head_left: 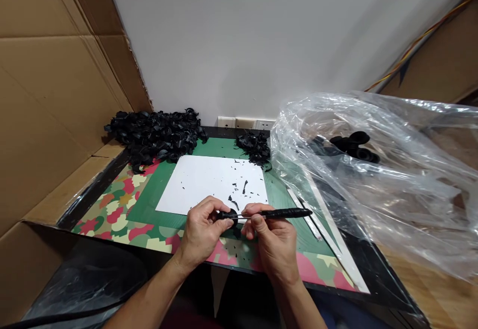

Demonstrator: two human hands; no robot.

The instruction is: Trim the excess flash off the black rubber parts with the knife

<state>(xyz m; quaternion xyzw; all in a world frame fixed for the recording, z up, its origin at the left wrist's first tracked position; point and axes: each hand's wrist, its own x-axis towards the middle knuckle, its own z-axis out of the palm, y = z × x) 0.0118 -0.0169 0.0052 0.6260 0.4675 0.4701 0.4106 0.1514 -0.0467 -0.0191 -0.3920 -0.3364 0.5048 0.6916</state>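
Observation:
Between the thumb and fingers of my left hand (203,227) is a small black rubber part (227,215), partly hidden by the fingers. My right hand (274,239) grips a slim tool with a black handle (287,213) and a thin metal shaft, held much like a pen. The shaft points left and its tip meets the black rubber part. Both hands are closed, close together over the near edge of a white sheet (209,179). Black shavings (244,187) lie scattered on that sheet.
A large heap of black rubber scraps (160,132) sits at the back left, a smaller pile (254,147) at the back middle. On the right, a clear plastic bag (392,179) holds several black rubber parts (354,145). White strips (328,239) lie on the green mat (149,207). Cardboard (56,80) stands left.

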